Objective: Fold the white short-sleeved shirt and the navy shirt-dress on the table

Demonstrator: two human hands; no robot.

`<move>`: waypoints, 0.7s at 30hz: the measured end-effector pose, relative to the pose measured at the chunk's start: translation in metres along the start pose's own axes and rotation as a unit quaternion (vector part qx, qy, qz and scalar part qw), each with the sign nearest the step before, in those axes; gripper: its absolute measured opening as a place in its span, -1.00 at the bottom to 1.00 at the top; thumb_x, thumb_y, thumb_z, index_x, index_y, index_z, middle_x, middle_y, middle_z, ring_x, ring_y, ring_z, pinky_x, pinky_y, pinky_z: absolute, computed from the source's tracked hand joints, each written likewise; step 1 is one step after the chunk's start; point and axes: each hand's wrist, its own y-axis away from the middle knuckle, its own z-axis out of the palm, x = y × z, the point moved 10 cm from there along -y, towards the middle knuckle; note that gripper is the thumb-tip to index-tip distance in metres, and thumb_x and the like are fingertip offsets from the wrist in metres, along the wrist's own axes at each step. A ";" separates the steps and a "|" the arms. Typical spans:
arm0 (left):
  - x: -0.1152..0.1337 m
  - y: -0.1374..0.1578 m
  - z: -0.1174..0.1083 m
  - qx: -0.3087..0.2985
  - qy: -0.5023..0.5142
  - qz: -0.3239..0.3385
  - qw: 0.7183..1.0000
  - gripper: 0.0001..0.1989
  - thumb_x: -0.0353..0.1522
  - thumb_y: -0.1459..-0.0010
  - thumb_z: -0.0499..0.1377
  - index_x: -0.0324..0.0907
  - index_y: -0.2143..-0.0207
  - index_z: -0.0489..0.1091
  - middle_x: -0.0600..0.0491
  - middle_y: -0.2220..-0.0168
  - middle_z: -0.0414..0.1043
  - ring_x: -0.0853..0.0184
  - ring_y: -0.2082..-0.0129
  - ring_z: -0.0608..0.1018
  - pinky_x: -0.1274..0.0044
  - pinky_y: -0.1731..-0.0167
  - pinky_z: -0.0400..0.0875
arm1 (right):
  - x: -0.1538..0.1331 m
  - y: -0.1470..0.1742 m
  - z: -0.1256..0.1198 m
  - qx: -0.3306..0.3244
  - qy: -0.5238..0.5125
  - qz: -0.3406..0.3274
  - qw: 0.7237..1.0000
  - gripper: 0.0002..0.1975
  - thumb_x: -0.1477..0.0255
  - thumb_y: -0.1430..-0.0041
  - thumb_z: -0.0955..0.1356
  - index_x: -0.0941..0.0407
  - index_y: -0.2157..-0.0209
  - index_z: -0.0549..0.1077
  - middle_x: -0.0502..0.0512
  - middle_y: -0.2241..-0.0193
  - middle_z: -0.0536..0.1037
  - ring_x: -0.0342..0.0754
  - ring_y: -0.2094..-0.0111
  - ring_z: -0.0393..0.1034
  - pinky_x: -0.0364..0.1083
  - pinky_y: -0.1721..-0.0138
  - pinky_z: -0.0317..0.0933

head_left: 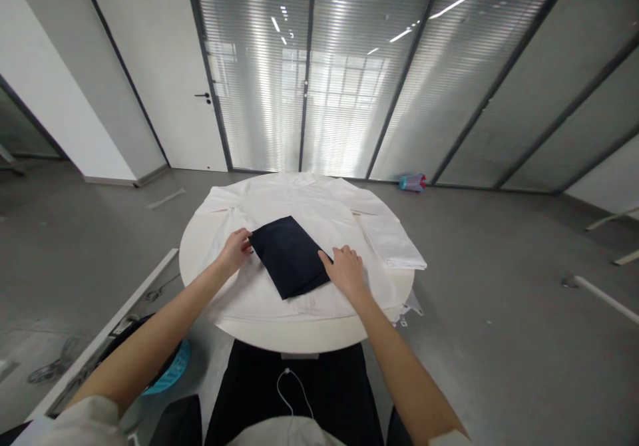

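A dark navy folded cloth [290, 257] lies at a slant on top of a white shirt [304, 200], which is spread flat with its sleeves out to the sides. My left hand [236, 250] pinches the navy cloth's left corner between thumb and fingers. At the opposite corner, my right hand [346, 270] has its thumb on the cloth's edge and its fingers curled beside it. The lower edge of the navy cloth shows more than one layer. To the right of my right hand rests a folded white cloth [394, 241], partly over the table's edge.
The round white table [294, 336] stands in front of my lap. A blue basket [172, 369] with dark contents sits on the floor at lower left, beside a white bar [107, 329]. A striped bag-like item [412, 182] lies by the glass partition. A white cable [294, 383] hangs over my lap.
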 end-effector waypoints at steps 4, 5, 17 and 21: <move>-0.006 0.002 -0.001 -0.025 0.030 -0.094 0.995 -0.90 -0.48 0.08 0.16 -0.20 0.45 0.28 0.09 0.51 0.23 0.40 0.59 0.38 0.58 0.58 0.37 | 0.003 0.000 0.015 -0.025 -0.027 0.015 0.999 -0.48 0.09 -0.38 0.18 0.19 0.02 0.52 0.35 0.07 0.49 0.20 0.02 0.38 0.07 0.03 0.20; -0.006 0.001 0.000 -0.032 0.034 -0.107 0.993 -0.90 -0.48 0.08 0.16 -0.20 0.44 0.29 0.08 0.50 0.25 0.40 0.59 0.39 0.58 0.58 0.38 | 0.004 0.000 0.016 -0.022 -0.036 0.018 0.999 -0.50 0.10 -0.37 0.19 0.19 0.00 0.51 0.33 0.07 0.49 0.19 0.02 0.38 0.06 0.02 0.20; -0.006 -0.001 0.008 -0.105 0.057 -0.162 0.980 -0.92 -0.52 -0.10 0.16 -0.21 0.37 0.31 0.02 0.43 0.34 0.37 0.54 0.49 0.52 0.50 0.48 | 0.001 -0.003 0.030 0.004 -0.203 -0.015 0.979 -0.59 0.19 -0.27 0.30 0.17 -0.01 0.33 0.26 0.12 0.55 0.14 0.06 0.45 0.01 0.05 0.25; -0.011 0.000 0.012 -0.109 0.044 -0.136 0.984 -0.75 -0.59 -0.03 0.22 -0.21 0.24 0.33 0.11 0.49 0.30 0.42 0.59 0.43 0.58 0.58 0.40 | 0.000 -0.003 0.032 -0.023 -0.265 0.004 0.964 -0.60 0.27 -0.26 0.30 0.14 -0.06 0.26 0.25 0.15 0.58 0.13 0.11 0.50 -0.02 0.13 0.29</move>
